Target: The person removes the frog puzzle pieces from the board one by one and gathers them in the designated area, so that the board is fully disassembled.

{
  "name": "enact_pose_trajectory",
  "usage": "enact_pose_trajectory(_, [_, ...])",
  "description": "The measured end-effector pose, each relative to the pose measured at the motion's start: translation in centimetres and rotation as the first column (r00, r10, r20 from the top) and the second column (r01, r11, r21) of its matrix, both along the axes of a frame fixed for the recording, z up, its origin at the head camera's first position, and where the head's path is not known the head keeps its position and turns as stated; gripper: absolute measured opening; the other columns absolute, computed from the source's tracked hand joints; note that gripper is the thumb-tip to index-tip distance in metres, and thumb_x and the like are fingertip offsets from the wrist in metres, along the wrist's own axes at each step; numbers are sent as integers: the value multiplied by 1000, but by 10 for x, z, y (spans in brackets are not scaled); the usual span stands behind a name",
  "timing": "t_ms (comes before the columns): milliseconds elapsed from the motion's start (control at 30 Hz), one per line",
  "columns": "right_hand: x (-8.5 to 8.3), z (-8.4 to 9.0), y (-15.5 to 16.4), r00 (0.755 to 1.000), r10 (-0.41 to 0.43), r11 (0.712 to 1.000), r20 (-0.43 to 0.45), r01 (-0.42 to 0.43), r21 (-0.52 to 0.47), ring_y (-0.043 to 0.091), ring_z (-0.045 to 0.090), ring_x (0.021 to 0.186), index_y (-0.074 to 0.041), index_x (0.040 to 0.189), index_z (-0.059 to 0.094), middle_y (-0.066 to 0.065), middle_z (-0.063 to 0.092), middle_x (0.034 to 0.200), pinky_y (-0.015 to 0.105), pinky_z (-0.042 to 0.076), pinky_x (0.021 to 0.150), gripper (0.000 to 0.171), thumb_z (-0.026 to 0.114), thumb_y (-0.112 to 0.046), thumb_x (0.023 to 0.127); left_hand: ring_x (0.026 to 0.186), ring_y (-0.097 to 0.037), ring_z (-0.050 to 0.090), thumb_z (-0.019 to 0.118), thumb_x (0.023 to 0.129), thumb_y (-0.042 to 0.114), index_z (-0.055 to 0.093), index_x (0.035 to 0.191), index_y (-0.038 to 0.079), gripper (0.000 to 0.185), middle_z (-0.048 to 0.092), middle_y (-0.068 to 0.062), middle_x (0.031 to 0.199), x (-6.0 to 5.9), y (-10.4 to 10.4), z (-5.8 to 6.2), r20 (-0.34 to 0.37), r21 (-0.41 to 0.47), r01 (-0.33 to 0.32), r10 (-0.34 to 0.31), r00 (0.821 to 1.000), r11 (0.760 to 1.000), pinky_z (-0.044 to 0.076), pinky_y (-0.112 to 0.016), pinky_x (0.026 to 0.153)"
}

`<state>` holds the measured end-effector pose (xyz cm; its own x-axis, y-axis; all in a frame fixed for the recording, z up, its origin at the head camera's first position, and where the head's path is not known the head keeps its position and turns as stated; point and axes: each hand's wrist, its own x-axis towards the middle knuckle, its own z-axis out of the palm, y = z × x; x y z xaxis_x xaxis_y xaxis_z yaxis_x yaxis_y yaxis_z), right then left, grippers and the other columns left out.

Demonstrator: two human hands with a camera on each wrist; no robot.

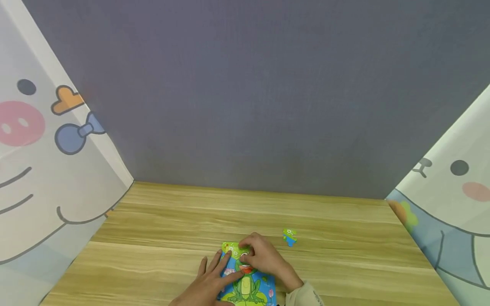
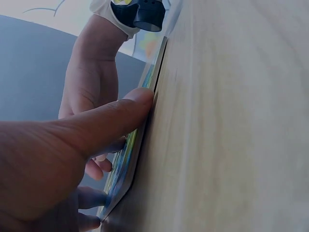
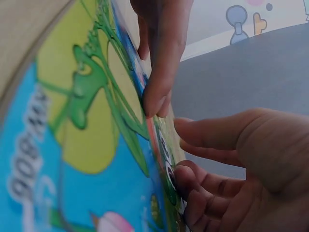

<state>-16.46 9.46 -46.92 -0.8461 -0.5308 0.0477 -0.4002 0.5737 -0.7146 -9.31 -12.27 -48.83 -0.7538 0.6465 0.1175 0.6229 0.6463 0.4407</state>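
Observation:
A frog jigsaw puzzle in a flat tray lies at the near edge of the wooden table, blue and green with a red-mouthed frog. My left hand rests on its left side with fingers spread; in the left wrist view the thumb lies against the tray's edge. At the puzzle's upper right, my right hand curls thumb and fingers about a puzzle piece with the frog's eye. Fingers partly hide that piece. A loose green and blue puzzle piece lies on the table, beyond the right hand.
The wooden table stretches out around the puzzle. Behind it rises a grey panel. Cartoon-printed curtains stand at the left and right sides.

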Motion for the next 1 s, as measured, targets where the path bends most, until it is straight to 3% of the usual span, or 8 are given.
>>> enact_pose_trajectory(333, [5, -2, -8, 997, 17, 985, -73, -5, 170, 1, 47, 80, -20, 114, 72, -6, 56, 105, 17, 40, 69, 34, 78, -25, 81, 135, -59, 30, 54, 84, 67, 47, 143, 35, 67, 34, -30, 151, 0, -2, -3, -23, -57, -8, 7, 1000, 998, 30, -82, 86])
enact_pose_trajectory(1000, [6, -4, -13, 993, -48, 980, -109, 68, 189, 3, 48, 80, -23, 102, 70, -4, 53, 108, 19, 40, 67, 24, 78, -19, 80, 132, -57, 37, 43, 87, 72, 49, 141, 37, 65, 39, -28, 150, -2, -1, -8, -132, -84, -18, 7, 991, 996, 36, -78, 84])
